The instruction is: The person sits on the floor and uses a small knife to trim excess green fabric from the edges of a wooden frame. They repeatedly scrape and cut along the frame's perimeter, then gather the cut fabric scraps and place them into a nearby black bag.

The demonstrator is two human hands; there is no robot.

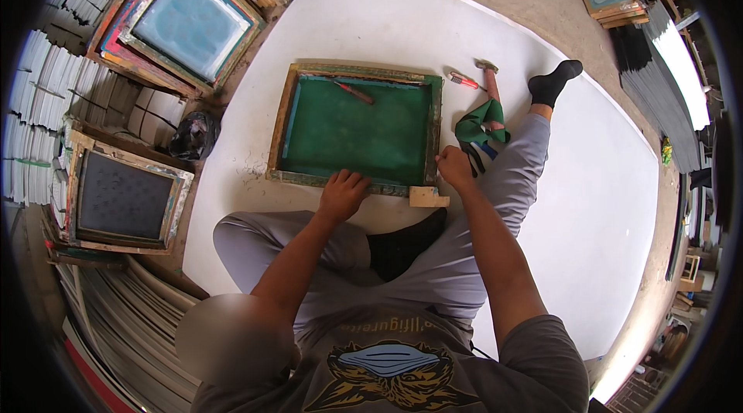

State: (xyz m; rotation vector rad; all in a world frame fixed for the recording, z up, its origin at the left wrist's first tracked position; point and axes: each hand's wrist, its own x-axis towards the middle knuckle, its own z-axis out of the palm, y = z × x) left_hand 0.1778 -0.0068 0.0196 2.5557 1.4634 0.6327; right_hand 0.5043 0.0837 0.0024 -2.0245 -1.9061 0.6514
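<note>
A screen printing frame (354,71) with green mesh lies on a white sheet in front of me. Its wooden rails are worn and paint-stained. My left hand (343,195) rests on the near rail, fingers apart, its thumb hidden. Beside the right rail, close to the near corner, my right hand (455,167) is closed; what its fingers hold, if anything, is hidden. At that corner sits a pale wooden block (428,196). A red-handled tool (354,92) lies on the mesh near the far rail.
Right of the frame are a hammer (491,78), a red utility knife (463,81) and green cloth (481,123), close to my outstretched leg (517,161). More screen frames (193,22) lean at left, near a black plastic bag (195,134). Stacked sheets (31,115) line the left edge.
</note>
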